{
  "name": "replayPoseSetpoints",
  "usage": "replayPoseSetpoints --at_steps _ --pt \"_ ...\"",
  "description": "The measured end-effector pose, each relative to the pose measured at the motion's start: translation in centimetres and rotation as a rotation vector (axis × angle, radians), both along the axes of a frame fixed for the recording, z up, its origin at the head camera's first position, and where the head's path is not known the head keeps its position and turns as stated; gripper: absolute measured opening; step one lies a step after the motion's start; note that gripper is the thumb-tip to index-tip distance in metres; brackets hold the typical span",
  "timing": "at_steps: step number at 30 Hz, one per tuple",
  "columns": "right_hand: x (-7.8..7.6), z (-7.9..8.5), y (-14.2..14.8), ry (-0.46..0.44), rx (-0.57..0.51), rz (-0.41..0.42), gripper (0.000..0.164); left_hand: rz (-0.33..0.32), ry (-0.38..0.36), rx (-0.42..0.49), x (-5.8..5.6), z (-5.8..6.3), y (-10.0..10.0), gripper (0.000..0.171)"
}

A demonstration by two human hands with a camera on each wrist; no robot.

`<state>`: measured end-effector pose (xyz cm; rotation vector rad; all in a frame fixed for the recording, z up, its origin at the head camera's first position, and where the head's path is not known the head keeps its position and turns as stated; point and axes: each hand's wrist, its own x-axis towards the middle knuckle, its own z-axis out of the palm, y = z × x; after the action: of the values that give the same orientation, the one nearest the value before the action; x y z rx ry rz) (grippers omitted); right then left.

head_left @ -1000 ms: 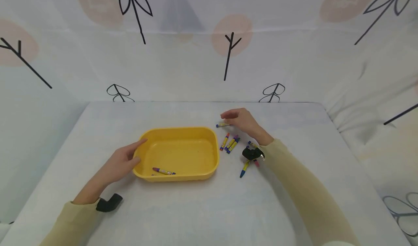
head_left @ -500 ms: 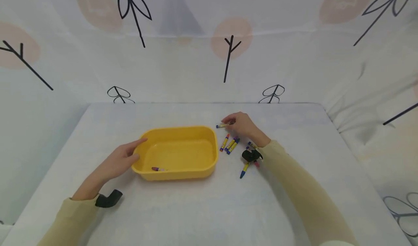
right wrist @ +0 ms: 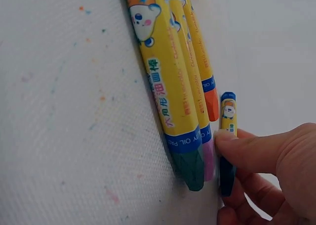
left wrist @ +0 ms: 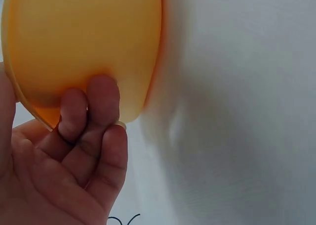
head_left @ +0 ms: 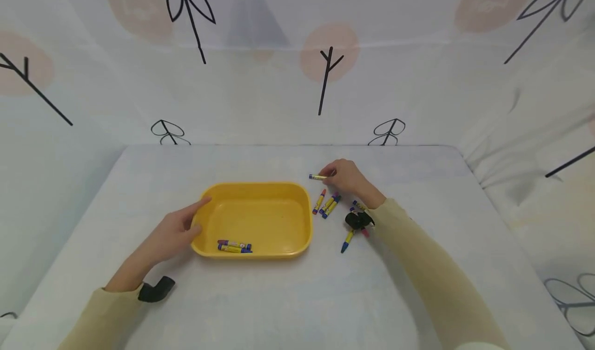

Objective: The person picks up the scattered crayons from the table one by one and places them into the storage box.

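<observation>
My left hand (head_left: 169,234) grips the left end of a yellow plastic tray (head_left: 255,218). In the left wrist view its fingers (left wrist: 103,99) curl against the tray's outer wall. Two oil pastels (head_left: 234,247) lie inside, along the near wall. Beyond the tray's far right corner, my right hand (head_left: 349,178) pinches another oil pastel (head_left: 316,177) between thumb and fingers. The right wrist view shows this pastel's dark tip (right wrist: 227,180) and yellow wrapper. Beside it lie a green-tipped pastel (right wrist: 168,86), a pink-tipped one (right wrist: 208,160) and an orange-tipped one (right wrist: 211,104).
More oil pastels lie under my right wrist, among them a blue-tipped one (head_left: 346,240) and a red-tipped one (head_left: 365,232), partly hidden by the black wrist camera (head_left: 358,220). The white-covered table (head_left: 279,303) meets a patterned cloth backdrop (head_left: 260,97) at its far edge.
My right fingers have closed on the pastel and raised its end slightly. The tray has shifted slightly under my left hand, and both pastels inside now show more fully.
</observation>
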<state>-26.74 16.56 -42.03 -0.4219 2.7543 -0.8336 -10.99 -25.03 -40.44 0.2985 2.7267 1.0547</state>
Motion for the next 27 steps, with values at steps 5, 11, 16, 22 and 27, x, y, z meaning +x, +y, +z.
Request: replayPoseSetpoints --at_steps 5,11,16,22,27 --pt "-0.1 0.5 0.2 -0.004 0.01 -0.005 0.026 -0.01 0.041 0.0 0.2 -0.1 0.0 0.069" --pt "0.0 1.2 0.1 -0.043 -0.007 -0.013 0.027 -0.008 0.034 -0.025 0.5 0.3 0.2 0.07" --pt "0.3 2.4 -0.2 -0.031 -0.015 0.029 0.027 -0.005 0.008 -0.042 0.7 0.6 0.3 0.072" --pt "1.2 4.4 -1.2 -0.02 -0.106 0.098 0.027 -0.009 -0.011 -0.034 0.9 0.5 -0.1 0.074" --pt "2.4 6.3 -2.9 -0.072 -0.205 0.166 0.029 -0.013 -0.021 -0.028 1.0 0.2 -0.2 0.074"
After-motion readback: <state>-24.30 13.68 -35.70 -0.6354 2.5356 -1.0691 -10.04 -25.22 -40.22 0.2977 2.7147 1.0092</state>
